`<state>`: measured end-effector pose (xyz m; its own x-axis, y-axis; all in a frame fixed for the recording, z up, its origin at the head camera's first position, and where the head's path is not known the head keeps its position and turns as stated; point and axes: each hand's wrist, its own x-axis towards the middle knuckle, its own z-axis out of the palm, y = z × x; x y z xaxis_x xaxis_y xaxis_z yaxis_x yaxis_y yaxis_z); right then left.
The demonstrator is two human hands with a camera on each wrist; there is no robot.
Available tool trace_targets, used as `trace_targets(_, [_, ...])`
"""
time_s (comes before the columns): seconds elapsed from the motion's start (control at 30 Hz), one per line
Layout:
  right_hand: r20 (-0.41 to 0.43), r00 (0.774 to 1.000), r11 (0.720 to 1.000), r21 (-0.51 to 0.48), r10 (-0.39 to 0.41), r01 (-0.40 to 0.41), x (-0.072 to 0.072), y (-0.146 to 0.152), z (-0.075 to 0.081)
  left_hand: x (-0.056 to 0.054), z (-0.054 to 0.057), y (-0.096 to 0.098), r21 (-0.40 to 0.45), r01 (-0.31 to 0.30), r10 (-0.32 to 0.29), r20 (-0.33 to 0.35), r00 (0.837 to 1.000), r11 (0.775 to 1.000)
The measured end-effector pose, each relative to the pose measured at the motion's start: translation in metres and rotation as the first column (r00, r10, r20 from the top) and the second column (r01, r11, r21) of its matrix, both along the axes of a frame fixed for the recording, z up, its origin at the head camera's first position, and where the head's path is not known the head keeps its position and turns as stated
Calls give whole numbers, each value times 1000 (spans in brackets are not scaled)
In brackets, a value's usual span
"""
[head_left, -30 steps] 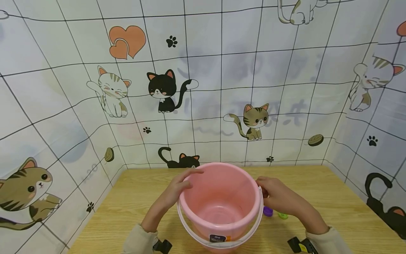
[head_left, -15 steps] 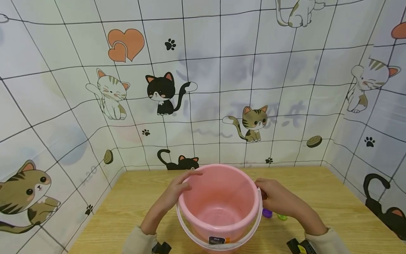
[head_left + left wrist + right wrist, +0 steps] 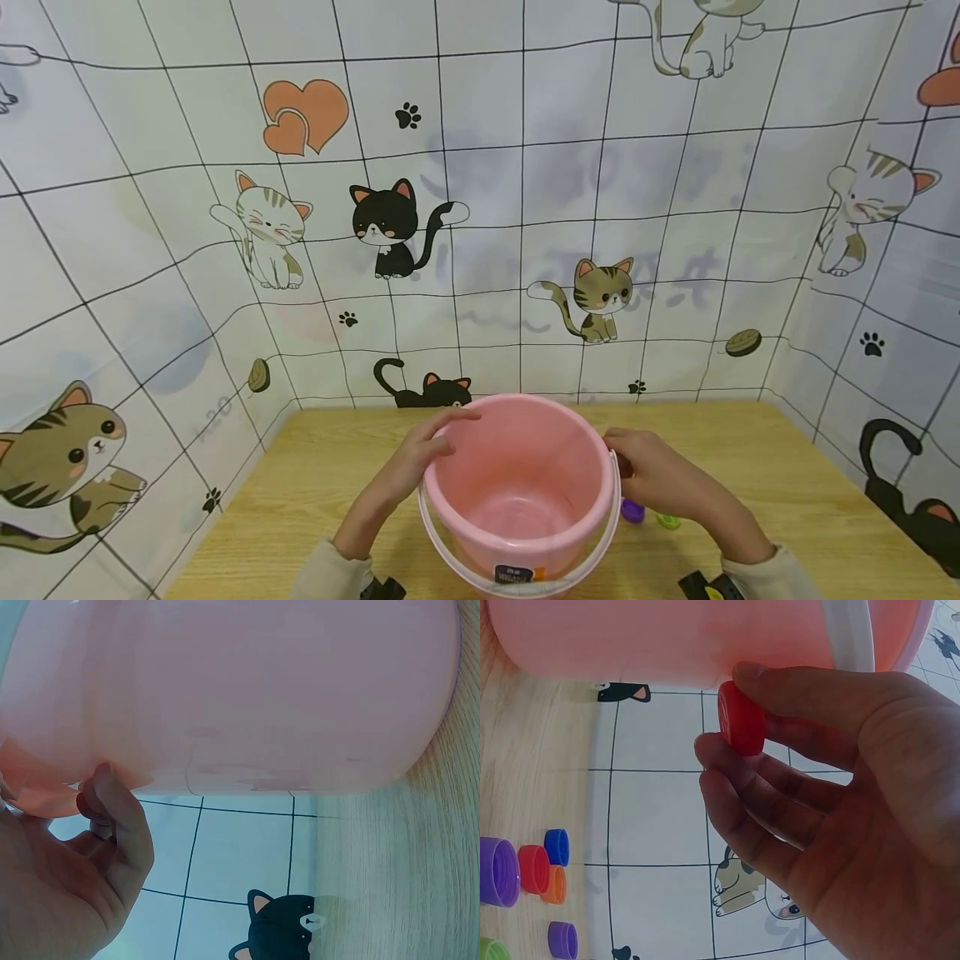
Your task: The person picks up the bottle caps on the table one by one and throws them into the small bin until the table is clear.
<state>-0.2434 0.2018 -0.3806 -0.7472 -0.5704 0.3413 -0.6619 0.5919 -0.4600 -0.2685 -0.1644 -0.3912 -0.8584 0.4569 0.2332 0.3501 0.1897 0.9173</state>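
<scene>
A pink plastic bucket point(image 3: 517, 454) stands on the wooden table, its mouth tilted towards me in the head view. Its white handle point(image 3: 851, 634) hangs down over the near side. My left hand point(image 3: 412, 457) grips the bucket's left rim, with its curled fingers at the wall in the left wrist view. On the other side, my right hand point(image 3: 663, 473) pinches a red bottle cap point(image 3: 742, 720) between thumb and fingers, close beside the bucket's outer wall. The bucket and the hand mostly hide this cap in the head view.
Several loose caps lie on the table right of the bucket, among them a purple cap point(image 3: 632, 511), a green cap point(image 3: 667, 521), a blue cap point(image 3: 556, 847) and an orange cap point(image 3: 553, 885). A cat-print sheet point(image 3: 487, 208) encloses the table point(image 3: 322, 450) behind and at both sides.
The head view has shifted a little, so the scene sits slightly lower in it. Both hands and the bucket keep their places relative to each other.
</scene>
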Motion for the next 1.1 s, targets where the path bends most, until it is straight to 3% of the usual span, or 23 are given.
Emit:
trace_targets(0.33, [-48, 999, 1000, -8, 17, -17, 2, 6, 7, 0, 0, 0, 13, 25, -25, -11, 1000, 1000])
trace_targets(0.6, [29, 998, 998, -42, -55, 56, 5, 12, 13, 0, -1, -1, 5, 7, -7, -1, 1000, 1000])
trace_targets(0.73, [-22, 993, 993, -41, -114, 113, 6, 14, 17, 0, -1, -1, 5, 8, -8, 0, 1000, 1000])
trace_targets(1.1, [-145, 978, 987, -87, -150, 138, 9, 12, 20, 0, 0, 0, 20, 21, -21, 4, 1000, 1000])
